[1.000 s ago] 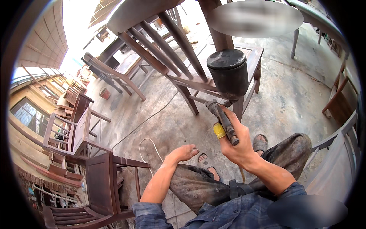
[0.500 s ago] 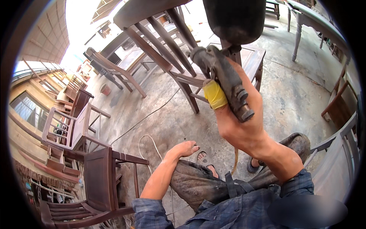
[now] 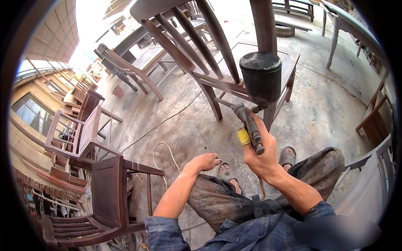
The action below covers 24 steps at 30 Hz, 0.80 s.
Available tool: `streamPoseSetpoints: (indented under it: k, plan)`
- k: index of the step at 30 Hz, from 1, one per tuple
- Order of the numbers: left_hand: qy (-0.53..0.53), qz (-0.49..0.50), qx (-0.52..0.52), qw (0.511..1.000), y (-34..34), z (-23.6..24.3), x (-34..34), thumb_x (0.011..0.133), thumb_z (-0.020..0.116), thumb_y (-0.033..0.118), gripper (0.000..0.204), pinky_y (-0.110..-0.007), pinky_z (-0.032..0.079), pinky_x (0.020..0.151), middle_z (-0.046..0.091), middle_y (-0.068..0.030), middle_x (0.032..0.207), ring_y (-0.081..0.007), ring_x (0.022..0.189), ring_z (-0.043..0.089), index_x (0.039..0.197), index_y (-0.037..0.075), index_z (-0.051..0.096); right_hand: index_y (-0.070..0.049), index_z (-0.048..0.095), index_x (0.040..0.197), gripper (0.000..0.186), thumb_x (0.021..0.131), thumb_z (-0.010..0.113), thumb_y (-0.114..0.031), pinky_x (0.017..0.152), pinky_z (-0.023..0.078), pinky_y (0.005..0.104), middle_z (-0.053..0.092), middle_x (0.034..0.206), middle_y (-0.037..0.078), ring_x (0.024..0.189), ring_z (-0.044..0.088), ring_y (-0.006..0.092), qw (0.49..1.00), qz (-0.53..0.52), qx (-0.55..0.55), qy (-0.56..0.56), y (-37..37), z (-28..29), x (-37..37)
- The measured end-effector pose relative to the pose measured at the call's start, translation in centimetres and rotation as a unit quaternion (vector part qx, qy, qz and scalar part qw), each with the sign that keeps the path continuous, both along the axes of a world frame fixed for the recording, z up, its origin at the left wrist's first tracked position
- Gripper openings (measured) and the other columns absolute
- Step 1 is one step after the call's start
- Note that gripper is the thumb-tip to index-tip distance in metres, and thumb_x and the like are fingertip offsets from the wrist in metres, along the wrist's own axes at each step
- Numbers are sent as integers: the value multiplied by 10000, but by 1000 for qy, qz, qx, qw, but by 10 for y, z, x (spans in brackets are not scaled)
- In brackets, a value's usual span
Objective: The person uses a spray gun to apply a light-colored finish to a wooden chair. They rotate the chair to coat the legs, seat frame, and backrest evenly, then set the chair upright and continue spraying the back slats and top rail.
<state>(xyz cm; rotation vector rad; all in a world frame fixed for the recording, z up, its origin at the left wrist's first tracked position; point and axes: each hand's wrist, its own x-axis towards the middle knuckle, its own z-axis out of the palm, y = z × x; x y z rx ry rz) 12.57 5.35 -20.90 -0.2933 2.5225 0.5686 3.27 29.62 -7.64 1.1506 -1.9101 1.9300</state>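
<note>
My right hand [image 3: 259, 158] is closed round the grip of a dark, worn spray gun [image 3: 250, 127]. On top of the gun sits a black round paint cup [image 3: 261, 78] with a scuffed lid. Yellow tape [image 3: 243, 136] wraps one finger of this hand. The gun's nozzle points left, toward the lower back part of a dark brown wooden chair [image 3: 206, 85] with slats in front of me. My left hand [image 3: 205, 162] hangs over my left knee, fingers loosely stretched out and smudged at the tips, holding nothing. A tan hose [image 3: 262, 189] runs below my right hand.
Another brown chair [image 3: 108, 190] stands close by my left leg, with more chairs behind it. A white cord [image 3: 155, 152] and a dark cable [image 3: 161, 125] lie across the concrete floor. At right are a grey chair [image 3: 368, 184] and a grey table [image 3: 335, 46]; a bucket [image 3: 117, 90] stands far left.
My right hand has lowered the spray gun toward me, away from the chair's top, bringing the cup fully into view. My left hand has hardly moved.
</note>
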Motion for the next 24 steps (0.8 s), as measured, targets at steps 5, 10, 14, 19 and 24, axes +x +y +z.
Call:
streamPoseSetpoints:
  k: [5,10,14,19,24]
  plan:
    - [-16,-16,-3,1000,-5,-6,3,1025,519,450,486,-502,474,980,663,-260,1221,-446,1177,598,1314,66,590,23,459,1455,620,861,632,65,838,534,330,682,1127,248,976,712,290,999,4,-1,-36,-1,3,3]
    - [-26,-23,-7,999,-5,-5,-7,1017,523,471,511,-503,467,999,656,-266,1236,-442,1193,593,1278,39,602,9,457,1457,587,900,640,24,765,534,318,693,1068,218,889,695,229,999,15,-40,29,1,58,-4]
    - [-33,-6,-11,999,-4,0,5,1024,517,426,489,-501,474,993,661,-257,1240,-434,1195,599,1254,7,618,3,472,1431,543,920,654,-16,656,507,292,681,920,157,743,649,168,994,69,-84,34,-11,103,-6]
    - [-28,0,-21,999,3,2,-7,1025,516,427,491,-499,466,1007,644,-241,1290,-419,1228,585,1265,11,616,16,482,1406,558,884,678,0,666,517,293,688,924,142,781,678,169,979,75,-162,94,-28,126,-11]
    - [-37,13,-24,999,-2,-8,-1,1011,536,445,508,-513,464,1010,657,-277,1238,-435,1201,600,1268,14,619,2,470,1433,588,871,641,35,706,527,287,688,950,142,786,671,173,981,93,-148,90,-56,118,-16]
